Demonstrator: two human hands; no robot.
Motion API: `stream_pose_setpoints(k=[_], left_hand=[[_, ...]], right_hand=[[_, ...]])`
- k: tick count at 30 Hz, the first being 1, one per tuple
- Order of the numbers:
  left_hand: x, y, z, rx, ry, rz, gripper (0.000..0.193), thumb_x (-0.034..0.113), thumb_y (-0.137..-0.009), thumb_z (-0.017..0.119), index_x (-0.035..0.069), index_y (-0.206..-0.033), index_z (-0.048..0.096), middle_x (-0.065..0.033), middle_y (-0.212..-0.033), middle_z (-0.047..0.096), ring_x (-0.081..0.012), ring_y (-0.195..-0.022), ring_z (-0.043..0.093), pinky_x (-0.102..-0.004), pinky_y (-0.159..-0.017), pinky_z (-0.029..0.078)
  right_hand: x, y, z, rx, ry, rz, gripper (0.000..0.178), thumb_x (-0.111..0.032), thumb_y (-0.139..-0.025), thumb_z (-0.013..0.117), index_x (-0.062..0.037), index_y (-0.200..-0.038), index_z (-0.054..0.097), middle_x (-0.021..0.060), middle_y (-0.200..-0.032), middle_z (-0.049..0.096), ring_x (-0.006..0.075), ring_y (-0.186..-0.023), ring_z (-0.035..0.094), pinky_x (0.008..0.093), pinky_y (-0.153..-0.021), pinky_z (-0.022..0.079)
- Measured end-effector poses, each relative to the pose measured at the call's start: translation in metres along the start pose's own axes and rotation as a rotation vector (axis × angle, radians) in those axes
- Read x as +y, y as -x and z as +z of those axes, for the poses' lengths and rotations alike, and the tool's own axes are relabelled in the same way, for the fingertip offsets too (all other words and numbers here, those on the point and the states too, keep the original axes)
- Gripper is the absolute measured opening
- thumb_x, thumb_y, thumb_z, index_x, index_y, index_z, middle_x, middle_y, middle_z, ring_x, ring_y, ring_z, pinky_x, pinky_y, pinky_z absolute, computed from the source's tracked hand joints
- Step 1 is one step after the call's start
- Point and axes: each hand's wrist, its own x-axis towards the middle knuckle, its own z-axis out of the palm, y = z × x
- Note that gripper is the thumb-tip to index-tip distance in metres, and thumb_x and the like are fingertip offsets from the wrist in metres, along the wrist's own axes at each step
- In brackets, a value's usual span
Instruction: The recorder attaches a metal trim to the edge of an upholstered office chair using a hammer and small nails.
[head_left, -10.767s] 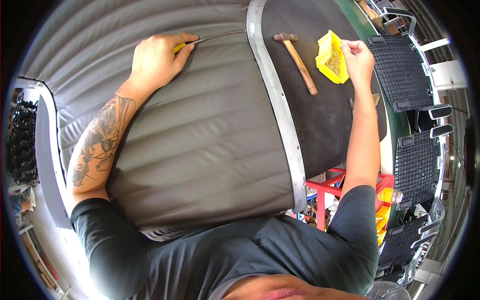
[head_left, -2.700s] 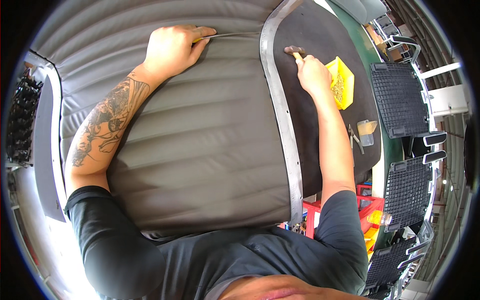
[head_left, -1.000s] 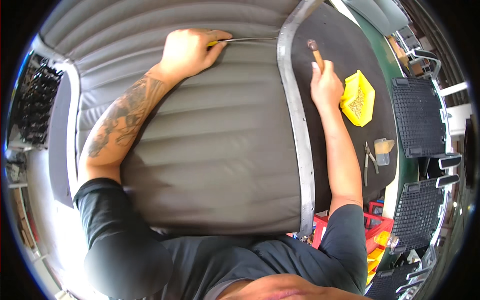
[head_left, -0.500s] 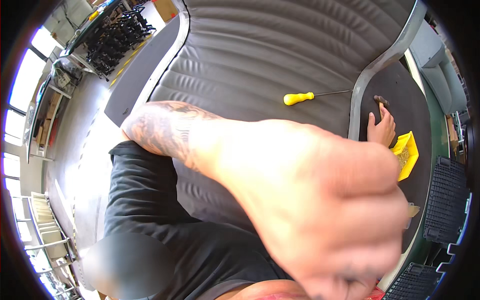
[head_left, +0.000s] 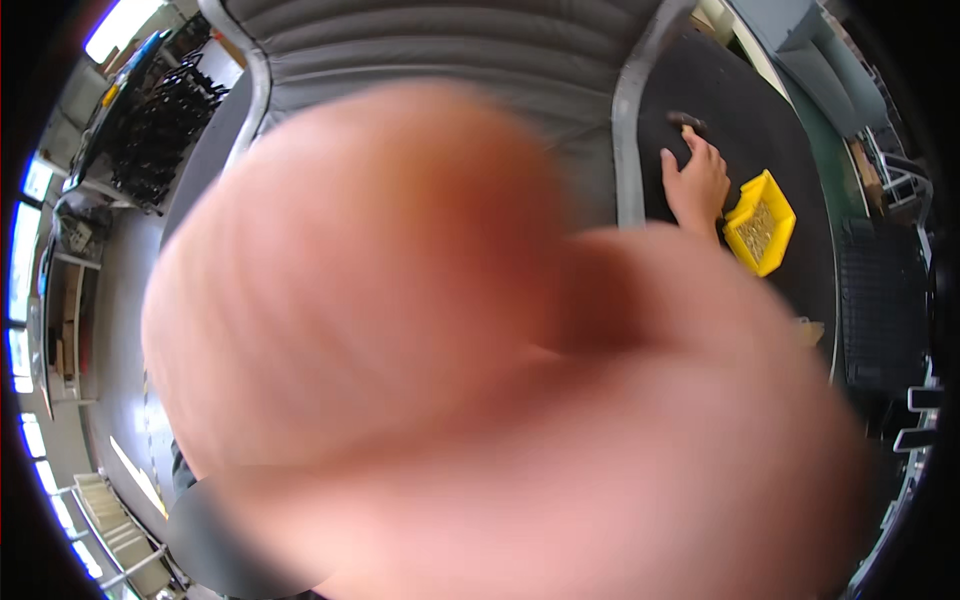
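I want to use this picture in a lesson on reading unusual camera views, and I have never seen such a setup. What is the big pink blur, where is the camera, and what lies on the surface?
The camera sits on a person's head and looks down through a very wide lens, so straight edges bend near the rim. The big pink blur is the person's left hand, raised so close to the lens that it is out of focus; whether it holds anything cannot be told. Behind it lies grey ribbed upholstery edged by a metal rail. Right of the rail is a black surface. There the right hand rests, fingertips at the dark head of a tool, seemingly gripping its mostly hidden handle. Beside the hand stands a small yellow bin of small parts.
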Motion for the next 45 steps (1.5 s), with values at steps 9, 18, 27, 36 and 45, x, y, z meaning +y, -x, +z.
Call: stream_pose_setpoints(k=[9,18,27,36,45], left_hand=[[-0.007,-0.01,0.02,-0.06,-0.171,-0.211,0.022,0.014,-0.079,0.075,0.01,-0.087,0.055,-0.0054,-0.081,0.045,-0.0184,-0.06,0.039,-0.0356,-0.052,0.03],[-0.081,0.05,0.002,-0.573,0.019,0.101,0.045,0.03,-0.073,0.084,0.006,-0.108,0.068,-0.0073,-0.086,0.059,-0.0216,-0.062,0.054,-0.0369,-0.05,0.043],[-0.18,0.146,0.067,-1.096,-0.146,-0.362,0.028,0.019,-0.101,0.068,0.001,-0.122,0.062,-0.0195,-0.11,0.069,-0.043,-0.093,0.068,-0.0507,-0.083,0.056],[-0.187,0.148,0.066,-0.978,-0.118,-0.297,0.033,0.013,-0.1,0.064,0.005,-0.132,0.07,-0.0164,-0.092,0.07,-0.0385,-0.072,0.068,-0.0461,-0.065,0.056],[-0.149,0.158,0.048,-0.995,-0.108,-0.339,0.038,0.008,-0.093,0.068,0.005,-0.13,0.075,-0.0155,-0.091,0.073,-0.0341,-0.068,0.069,-0.0391,-0.062,0.057]], right_hand=[[-0.007,-0.005,0.007,0.016,-0.033,-0.039,0.048,-0.037,-0.092,0.077,-0.0166,-0.134,0.066,0.0078,-0.136,0.067,0.032,-0.131,0.06,0.0491,-0.108,0.046],[-0.047,0.033,-0.008,-0.098,-1.024,0.119,0.05,-0.026,-0.098,0.073,-0.0022,-0.14,0.061,0.019,-0.138,0.065,0.0298,-0.13,0.061,0.0414,-0.109,0.048],[-0.065,0.095,-0.044,-0.249,-1.26,0.169,0.06,-0.008,-0.105,0.059,-0.001,-0.161,0.038,0.0234,-0.164,0.043,0.0329,-0.154,0.043,0.0437,-0.124,0.037],[-0.075,0.074,-0.033,-0.201,-1.236,0.212,0.064,0.008,-0.095,0.063,-0.0025,-0.156,0.044,0.0233,-0.157,0.05,0.0313,-0.149,0.049,0.0434,-0.122,0.043],[-0.076,0.071,-0.035,-0.163,-1.212,0.23,0.053,0.006,-0.095,0.064,0.0004,-0.147,0.052,0.018,-0.146,0.059,0.0256,-0.142,0.056,0.0363,-0.115,0.047]])
